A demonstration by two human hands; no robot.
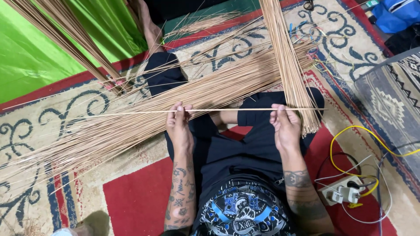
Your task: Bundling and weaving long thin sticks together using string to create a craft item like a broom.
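Tan thin stick (227,110) pinched level between left hand (179,126) and right hand (285,127).
One stick drawn out; big loose pile (144,116) across the lap and upright bundle (291,65) at right remain unsorted.

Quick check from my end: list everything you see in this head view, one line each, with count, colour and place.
single stick: one, tan, held level between both hands
stick pile: many, tan, lying across the lap and carpet
upright stick bundle: one, tan, right of centre
second stick bundle: one, tan, upper left
carpet: one, red and cream with blue scrolls, underneath
green sheet: one, upper left
power strip: one, white, lower right
yellow cable: one, right
left hand: fingers pinch the stick
right hand: fingers pinch the stick
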